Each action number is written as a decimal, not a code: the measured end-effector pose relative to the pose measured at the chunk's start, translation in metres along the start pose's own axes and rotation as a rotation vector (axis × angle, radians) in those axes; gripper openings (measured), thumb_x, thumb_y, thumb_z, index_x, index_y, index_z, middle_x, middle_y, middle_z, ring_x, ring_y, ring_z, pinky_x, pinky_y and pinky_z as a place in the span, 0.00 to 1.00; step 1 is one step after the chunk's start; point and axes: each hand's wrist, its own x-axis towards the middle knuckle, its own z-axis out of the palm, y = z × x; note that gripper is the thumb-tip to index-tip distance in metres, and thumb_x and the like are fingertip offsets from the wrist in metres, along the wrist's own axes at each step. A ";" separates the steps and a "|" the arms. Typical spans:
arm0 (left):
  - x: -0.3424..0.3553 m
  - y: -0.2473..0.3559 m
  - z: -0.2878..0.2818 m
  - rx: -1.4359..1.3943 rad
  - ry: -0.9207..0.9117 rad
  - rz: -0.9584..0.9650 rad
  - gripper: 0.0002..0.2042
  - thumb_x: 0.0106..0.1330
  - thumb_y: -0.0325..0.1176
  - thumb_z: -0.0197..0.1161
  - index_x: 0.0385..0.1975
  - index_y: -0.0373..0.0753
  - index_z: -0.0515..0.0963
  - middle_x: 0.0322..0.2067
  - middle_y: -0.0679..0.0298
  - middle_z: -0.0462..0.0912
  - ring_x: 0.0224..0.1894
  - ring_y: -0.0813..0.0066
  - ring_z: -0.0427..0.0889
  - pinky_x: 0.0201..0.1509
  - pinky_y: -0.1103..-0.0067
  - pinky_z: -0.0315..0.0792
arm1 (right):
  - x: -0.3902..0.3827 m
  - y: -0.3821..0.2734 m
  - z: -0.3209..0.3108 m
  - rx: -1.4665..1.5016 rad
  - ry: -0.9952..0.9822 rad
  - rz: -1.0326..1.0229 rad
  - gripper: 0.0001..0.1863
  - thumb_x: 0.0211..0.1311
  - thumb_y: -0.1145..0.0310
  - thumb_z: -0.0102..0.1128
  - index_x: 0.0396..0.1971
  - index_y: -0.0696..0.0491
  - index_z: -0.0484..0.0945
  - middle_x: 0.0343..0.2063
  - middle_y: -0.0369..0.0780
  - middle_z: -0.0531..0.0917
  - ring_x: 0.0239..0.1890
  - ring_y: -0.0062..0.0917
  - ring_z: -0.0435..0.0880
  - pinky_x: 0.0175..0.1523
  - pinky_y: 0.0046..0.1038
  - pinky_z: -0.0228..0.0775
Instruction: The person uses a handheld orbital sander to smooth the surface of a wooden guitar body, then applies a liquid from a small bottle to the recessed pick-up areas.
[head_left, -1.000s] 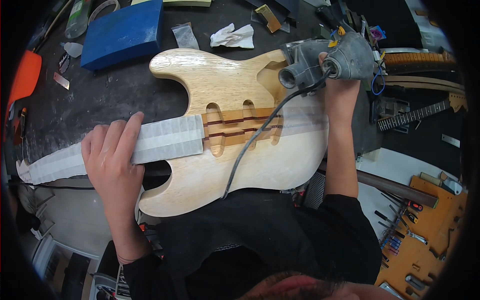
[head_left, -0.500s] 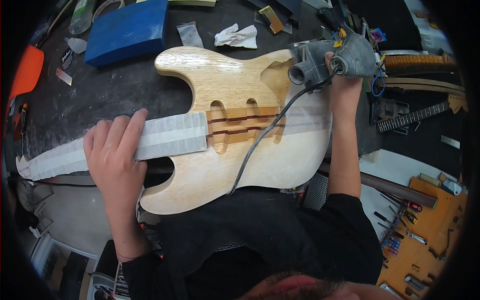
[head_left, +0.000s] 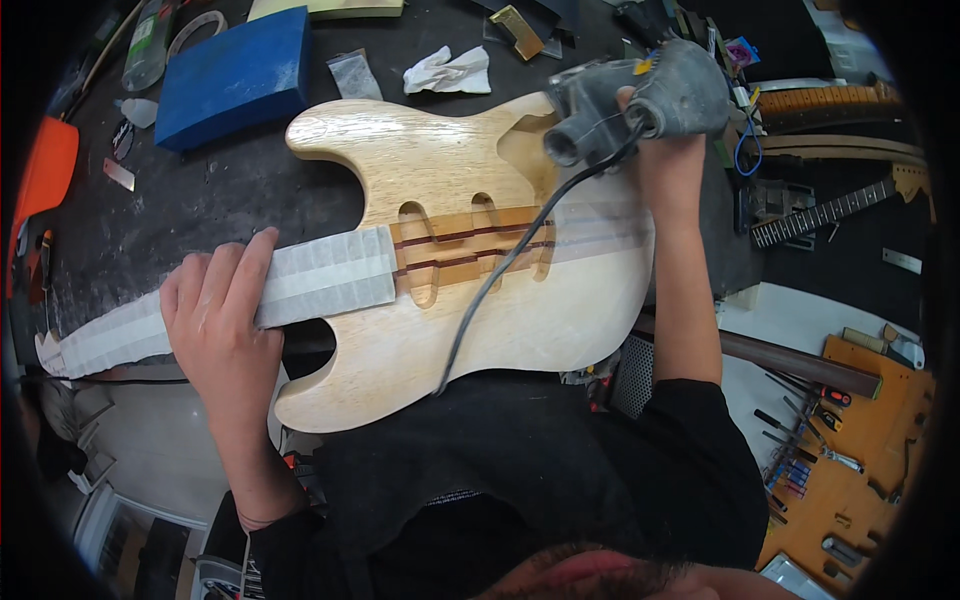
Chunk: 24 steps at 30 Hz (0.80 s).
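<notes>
A pale wooden electric guitar body (head_left: 450,345) lies across the workbench, with oblong cavities cut along its striped centre. Its neck (head_left: 325,275) is wrapped in whitish masking tape and points left. My left hand (head_left: 222,310) is closed over the taped neck, fingers on top. At the body's far right end, my right hand (head_left: 672,170) grips a dusty grey power sander (head_left: 685,95); most of its fingers are hidden behind the tool. The sander has a round open port, and its black cord (head_left: 480,295) runs across the guitar to the near edge. Its underside is hidden.
Behind the guitar are a blue block (head_left: 235,80), a crumpled white tissue (head_left: 447,72) and a clear bottle (head_left: 150,50). Guitar necks (head_left: 825,212) lie on the right. Hand tools hang on a wooden board (head_left: 860,450) at lower right. An orange object (head_left: 45,175) stands far left.
The whole view has shifted, so most things appear a little further left. The sander has moved slightly left over the body. Both hands keep their holds.
</notes>
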 end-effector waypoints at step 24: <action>-0.001 -0.002 0.001 0.012 0.016 0.011 0.31 0.49 0.14 0.69 0.58 0.41 0.89 0.44 0.66 0.88 0.50 0.59 0.84 0.65 0.62 0.73 | 0.037 0.023 -0.035 0.084 -0.338 -0.314 0.46 0.65 0.32 0.80 0.67 0.57 0.86 0.62 0.42 0.91 0.59 0.29 0.88 0.69 0.35 0.77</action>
